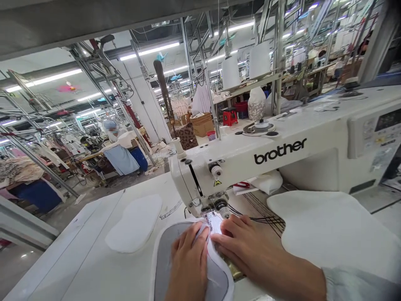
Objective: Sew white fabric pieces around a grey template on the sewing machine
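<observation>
My left hand [187, 261] lies flat, fingers stretched, on a grey fabric piece with a white edge [163, 263] under the head of a white sewing machine [282, 154]. My right hand [242, 246] rests beside it, fingers pressing the white edge right by the needle and presser foot [210, 217]. Both hands press the fabric down on the table; neither is wrapped round anything.
A loose white padded piece [135, 223] lies on the table to the left. A stack of white pieces [328, 225] sits to the right under the machine arm. Thread cones [257, 102] stand behind. Another person [113, 131] works far left among the racks.
</observation>
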`<state>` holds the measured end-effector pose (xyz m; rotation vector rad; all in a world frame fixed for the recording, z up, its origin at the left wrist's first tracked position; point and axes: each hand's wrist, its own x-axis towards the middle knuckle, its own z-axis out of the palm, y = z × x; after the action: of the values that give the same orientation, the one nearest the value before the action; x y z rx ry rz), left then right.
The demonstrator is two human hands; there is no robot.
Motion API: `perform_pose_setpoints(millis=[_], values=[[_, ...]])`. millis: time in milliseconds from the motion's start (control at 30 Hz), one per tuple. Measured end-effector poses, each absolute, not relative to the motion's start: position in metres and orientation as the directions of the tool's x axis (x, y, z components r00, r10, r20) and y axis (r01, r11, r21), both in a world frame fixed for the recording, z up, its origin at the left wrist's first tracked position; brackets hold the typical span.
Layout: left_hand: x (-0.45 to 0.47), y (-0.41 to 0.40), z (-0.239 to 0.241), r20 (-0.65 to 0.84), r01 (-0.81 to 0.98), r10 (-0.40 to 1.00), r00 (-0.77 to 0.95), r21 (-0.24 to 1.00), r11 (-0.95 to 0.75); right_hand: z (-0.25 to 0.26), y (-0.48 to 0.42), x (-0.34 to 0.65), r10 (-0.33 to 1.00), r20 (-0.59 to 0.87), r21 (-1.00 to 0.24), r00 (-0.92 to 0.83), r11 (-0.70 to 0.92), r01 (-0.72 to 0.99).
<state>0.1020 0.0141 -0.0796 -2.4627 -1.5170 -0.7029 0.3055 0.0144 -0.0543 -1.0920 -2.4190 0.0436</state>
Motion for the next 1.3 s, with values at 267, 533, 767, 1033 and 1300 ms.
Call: perform_pose_setpoints(millis=[267,533,767,1033,1300], values=[[0.111,0.009,-0.08,0.444,0.922,0.848,0.29,0.109,-0.372,-0.057,0.016,0.305,0.737,0.425,-0.209,-0.525,0.645,0.735],[0.103,0.013,-0.078,0.438,0.903,0.807,0.396,-0.028,-0.429,-0.054,0.014,0.306,0.715,0.458,-0.226,-0.527,0.668,0.71],[0.085,0.02,-0.045,0.279,0.815,0.785,0.553,0.017,-0.58,-0.044,0.008,0.31,0.666,0.477,-0.287,-0.573,0.734,0.615],[0.112,0.002,-0.066,0.472,0.931,0.824,0.314,0.018,-0.365,-0.036,0.007,0.32,0.682,0.339,-0.367,-0.648,0.73,0.576],[0.129,-0.007,-0.064,0.403,0.972,0.891,0.208,0.019,-0.236,-0.032,0.013,0.325,0.663,0.389,-0.368,-0.64,0.748,0.552]])
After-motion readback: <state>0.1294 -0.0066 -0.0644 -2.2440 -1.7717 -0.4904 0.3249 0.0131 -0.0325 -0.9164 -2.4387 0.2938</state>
